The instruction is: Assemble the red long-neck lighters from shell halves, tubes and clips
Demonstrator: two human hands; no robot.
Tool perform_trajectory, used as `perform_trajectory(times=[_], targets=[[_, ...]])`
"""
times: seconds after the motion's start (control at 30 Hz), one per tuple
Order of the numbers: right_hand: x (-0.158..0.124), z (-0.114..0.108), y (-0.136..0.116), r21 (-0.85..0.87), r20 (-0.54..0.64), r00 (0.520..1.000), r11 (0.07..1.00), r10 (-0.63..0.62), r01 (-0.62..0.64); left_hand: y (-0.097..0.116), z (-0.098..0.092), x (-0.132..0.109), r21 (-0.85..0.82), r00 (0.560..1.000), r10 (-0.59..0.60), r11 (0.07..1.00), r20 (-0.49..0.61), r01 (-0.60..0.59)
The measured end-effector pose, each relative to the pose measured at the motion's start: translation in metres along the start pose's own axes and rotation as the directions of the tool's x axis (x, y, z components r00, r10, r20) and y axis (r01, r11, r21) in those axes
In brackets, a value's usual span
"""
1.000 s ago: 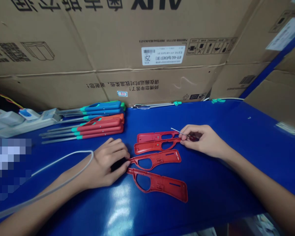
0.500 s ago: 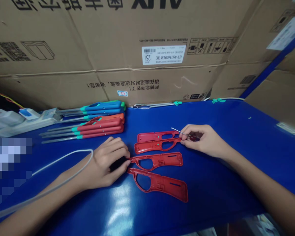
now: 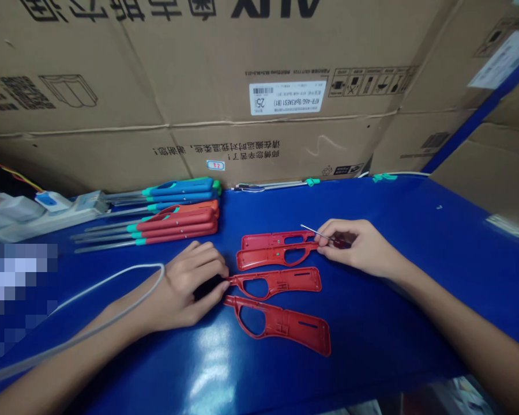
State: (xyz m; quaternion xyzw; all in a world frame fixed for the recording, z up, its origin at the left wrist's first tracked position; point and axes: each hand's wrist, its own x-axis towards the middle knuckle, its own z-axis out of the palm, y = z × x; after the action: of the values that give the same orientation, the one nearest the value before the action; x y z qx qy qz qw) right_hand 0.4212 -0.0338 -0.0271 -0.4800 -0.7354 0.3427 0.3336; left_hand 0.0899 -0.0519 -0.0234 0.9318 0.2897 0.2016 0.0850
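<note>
Several red plastic handle shells lie in a row on the blue table (image 3: 372,323): two nested ones (image 3: 277,249) at the back, one (image 3: 277,281) in the middle, one (image 3: 281,324) nearest me. My left hand (image 3: 192,288) rests curled on the table, fingertips at the left tip of the middle shell, over something dark I cannot make out. My right hand (image 3: 357,245) is closed on a small screwdriver (image 3: 324,236) whose thin metal shaft points left, just above the right end of the back shells.
Finished long-nosed lighters, blue ones (image 3: 177,189) and red ones (image 3: 173,226), lie stacked at the back left. A white power strip (image 3: 43,216) lies further left. A grey cable (image 3: 108,282) crosses my left forearm. Large cardboard boxes (image 3: 242,86) wall the table's back and right.
The middle shell has shifted very slightly to the right. Both hands stay where they were.
</note>
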Motion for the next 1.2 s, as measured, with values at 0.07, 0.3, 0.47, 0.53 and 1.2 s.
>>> perform_trajectory(times=[0.07, 0.3, 0.47, 0.53, 1.2], targets=[[0.0, 0.0, -0.001, -0.001, 0.003, 1.0, 1.0, 0.002, -0.002, 0.001, 0.0, 0.0, 0.006, 1.0, -0.013, 1.0, 0.028, 0.013], [-0.001, 0.0, 0.0, -0.02, 0.02, 0.999, 0.999, 0.045, -0.045, -0.001, 0.001, 0.0, -0.002, 1.0, -0.009, 1.0, 0.023, 0.009], [0.0, 0.0, 0.002, -0.045, 0.079, 0.995, 0.997, 0.068, -0.065, 0.002, -0.002, -0.001, -0.059, 1.0, -0.003, 0.998, 0.012, 0.004], [0.0, -0.001, 0.003, -0.052, 0.102, 0.992, 0.997, 0.067, -0.062, 0.005, -0.003, -0.001, -0.092, 0.999, -0.011, 0.996, 0.042, 0.015], [-0.002, 0.001, 0.0, 0.016, 0.006, 1.0, 1.0, 0.023, -0.023, 0.011, -0.01, 0.003, -0.163, 0.997, 0.029, 0.986, 0.071, -0.018]])
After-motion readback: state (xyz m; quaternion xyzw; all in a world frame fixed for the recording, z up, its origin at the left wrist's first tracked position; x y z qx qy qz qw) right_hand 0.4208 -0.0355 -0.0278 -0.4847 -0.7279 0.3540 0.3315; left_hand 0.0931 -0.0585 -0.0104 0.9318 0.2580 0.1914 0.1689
